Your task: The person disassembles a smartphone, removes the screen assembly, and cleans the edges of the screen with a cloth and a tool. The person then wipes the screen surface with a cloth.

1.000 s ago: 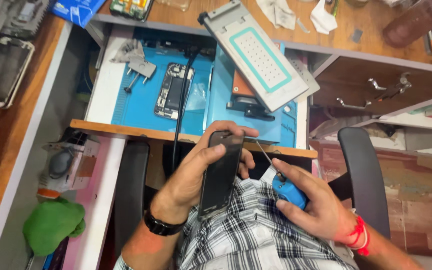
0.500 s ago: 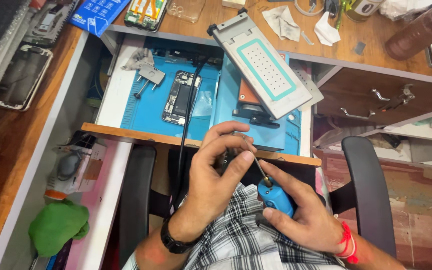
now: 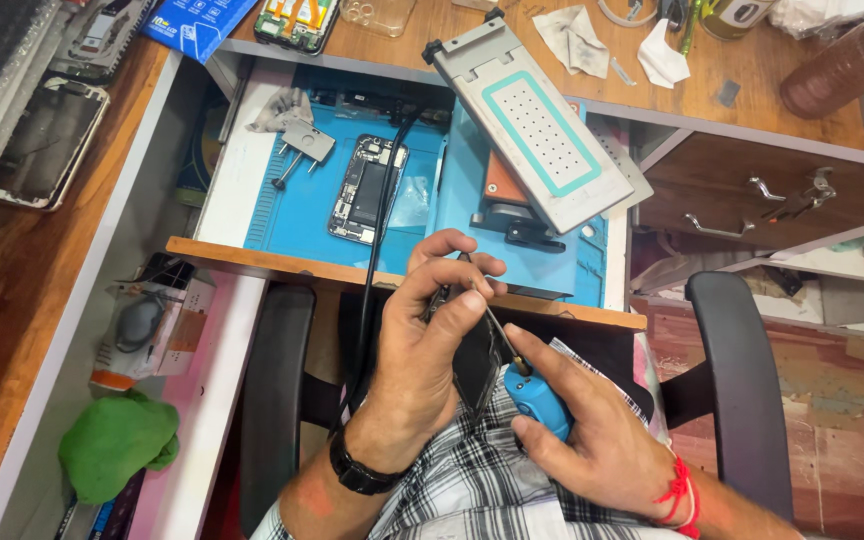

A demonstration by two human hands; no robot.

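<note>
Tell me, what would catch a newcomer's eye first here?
At the centre, the left hand grips a dark phone while the right hand works a blue-handled screwdriver against it. Behind them, an opened phone lies on a blue mat, beside a tilted grey perforated plate.
</note>
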